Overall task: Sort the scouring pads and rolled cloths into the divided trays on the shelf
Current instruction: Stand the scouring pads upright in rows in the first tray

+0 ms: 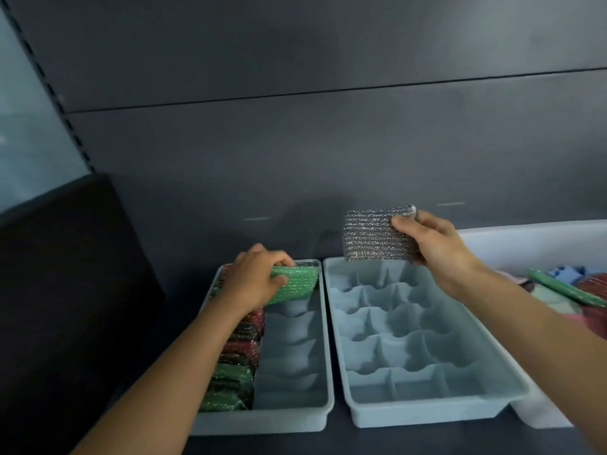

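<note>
Hands both hold pads: left hand [259, 280] grips a green scouring pad [295, 285] over the left tray's [262, 418] far end; right hand [433, 247] pinches a silver scouring pad [371, 236] above the right tray [427, 413].

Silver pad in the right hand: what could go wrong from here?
The right hand pinches the silver pad by one edge, above the right tray; it might slip and fall across several cells.
The left hand holds a green pad tilted over the left tray, beside a packed column; it could jam on a divider.
</note>
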